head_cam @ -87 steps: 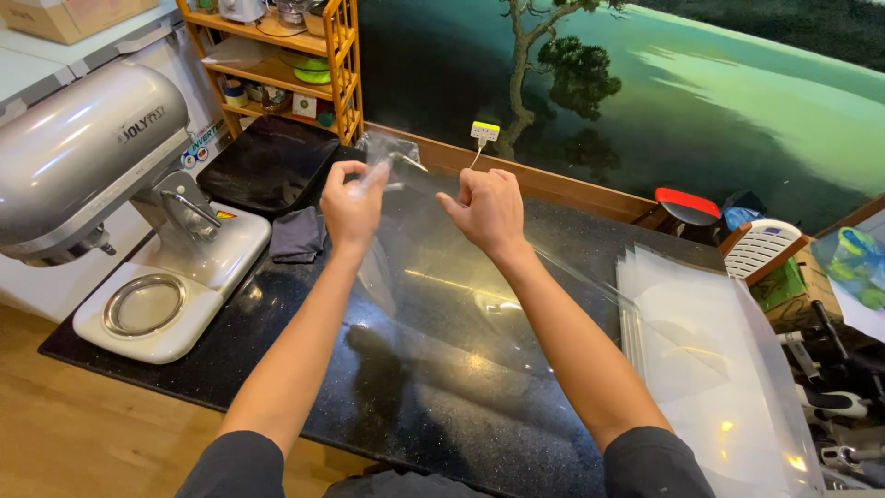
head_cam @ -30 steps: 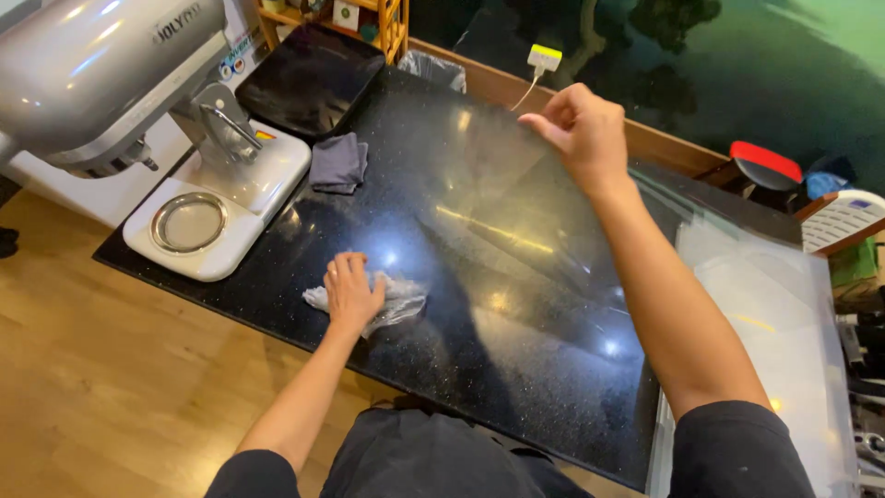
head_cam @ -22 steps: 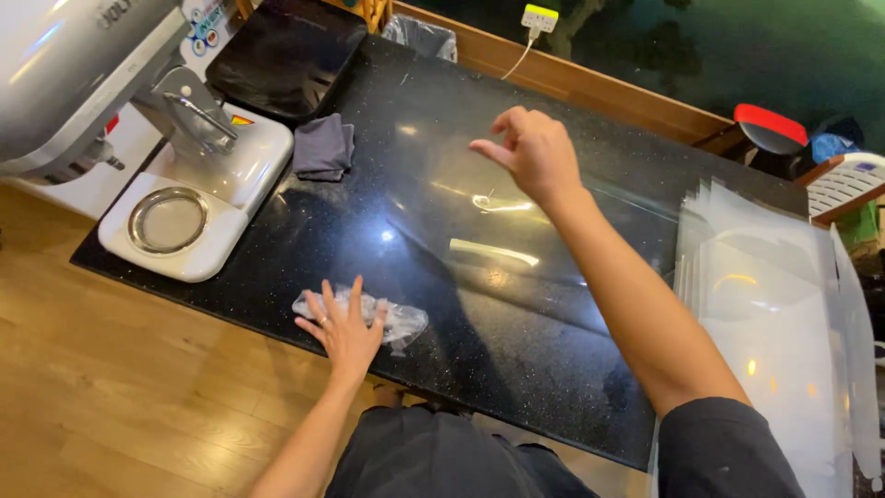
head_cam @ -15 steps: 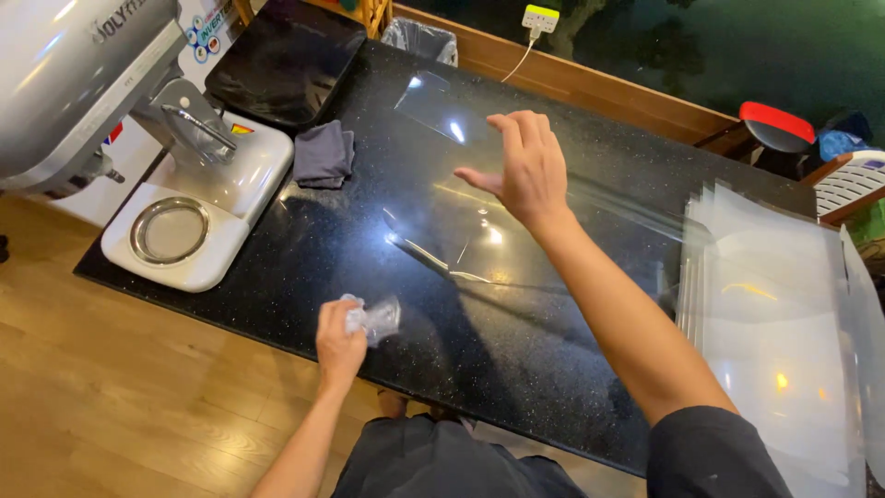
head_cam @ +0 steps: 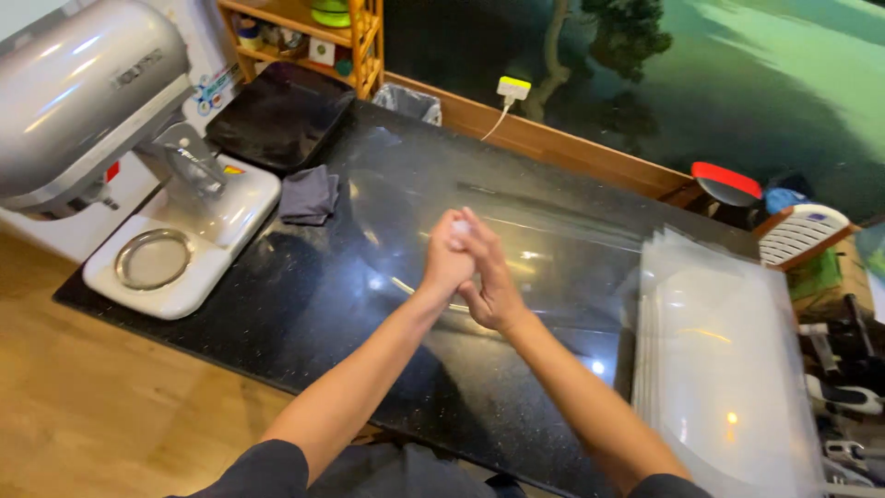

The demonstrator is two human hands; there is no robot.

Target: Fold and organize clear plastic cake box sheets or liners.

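My left hand (head_cam: 445, 263) and my right hand (head_cam: 490, 288) are pressed together above the middle of the black counter (head_cam: 304, 304). A small pale crumpled wad (head_cam: 459, 225) peeks out at the top between them. My left fingers are curled around it, and my right fingers lie against the left fist. Under the hands a large clear plastic sheet (head_cam: 562, 244) lies flat on the counter, catching the light.
A stack of clear sheets (head_cam: 728, 369) fills the counter's right end. A silver stand mixer (head_cam: 92, 111) stands at the left, with a grey cloth (head_cam: 309, 194) and a black tray (head_cam: 277, 111) beside it. A wooden shelf (head_cam: 355, 37) and a white charger (head_cam: 513, 88) are behind.
My left hand picked the wad up off the counter's near edge and rose to the middle. My right hand came down and back from the far side to meet it.
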